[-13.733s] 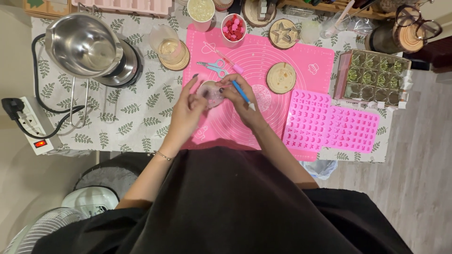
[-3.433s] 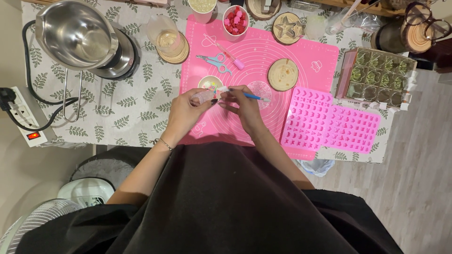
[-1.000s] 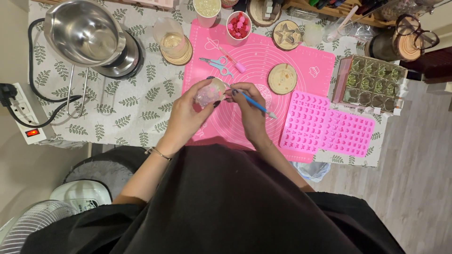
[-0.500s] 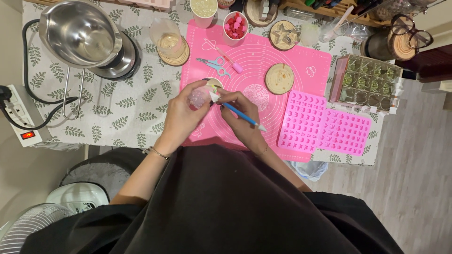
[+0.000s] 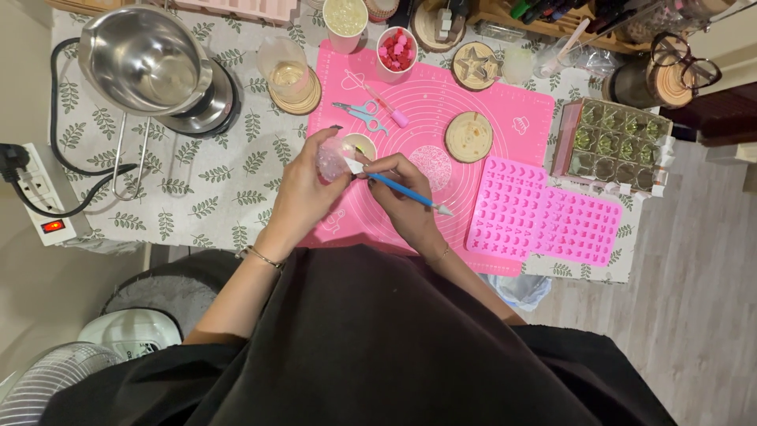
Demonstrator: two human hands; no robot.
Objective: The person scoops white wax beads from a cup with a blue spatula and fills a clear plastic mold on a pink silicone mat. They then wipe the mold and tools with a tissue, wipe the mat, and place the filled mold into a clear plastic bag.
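Hands are meeting over the left-centre part of one pink mat (image 5: 505, 118) that is lying across the middle of the frame. One left hand (image 5: 303, 189) is curling its fingers around a small, clear, bumpy pink piece (image 5: 331, 160), gripping it and tilting it up just above the mat. One right hand (image 5: 402, 197) is pinching one blue tool (image 5: 402, 189) like a pen, its pale tip touching the pink piece and its other end pointing toward the lower right. Both wrists are coming up from the bottom of the frame, bent inward toward each other, and each is wearing a thin bracelet.

Just behind the hands, one small round dish (image 5: 361, 144) is sitting on the mat, partly hidden. One pair of blue scissors (image 5: 359, 113) is lying above it. Two wooden discs (image 5: 468, 136) are resting on the mat, one centre and one higher up with a star-shaped cutter on it. One cup of red and pink beads (image 5: 397, 49) is standing at the upper centre. Two pink moulds (image 5: 544, 219) are lying side by side at the right. One steel bowl (image 5: 146, 59) is sitting at the upper left, and one white power strip (image 5: 47, 201) is lying at the left edge.
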